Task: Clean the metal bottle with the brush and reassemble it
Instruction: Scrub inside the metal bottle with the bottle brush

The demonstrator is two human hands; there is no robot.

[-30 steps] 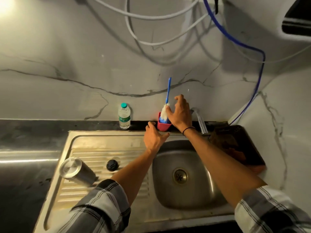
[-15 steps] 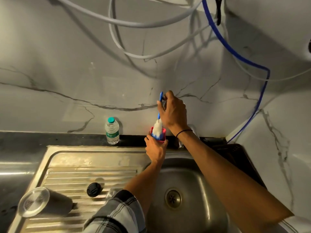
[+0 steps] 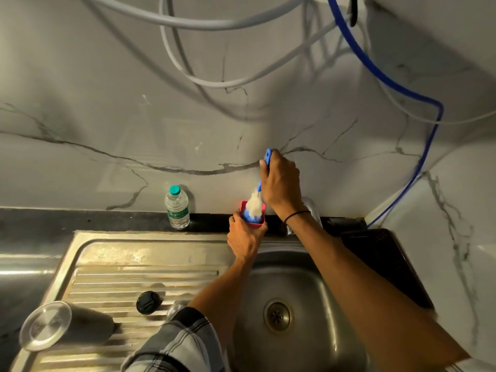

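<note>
Up by the wall, the right hand (image 3: 279, 183) grips the brush (image 3: 255, 204) handle while the left hand (image 3: 245, 237) holds the red cup (image 3: 259, 224); the metal bottle (image 3: 64, 326) lies on the drainboard (image 3: 112, 267).

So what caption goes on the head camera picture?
Right hand lifts the brush from the red cup held by the left hand.

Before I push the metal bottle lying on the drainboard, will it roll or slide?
The metal bottle lies on its side and looks round, so it probably rolls. The ribbed drainboard may slow sliding. Open and lidless, it is likely light.
</note>
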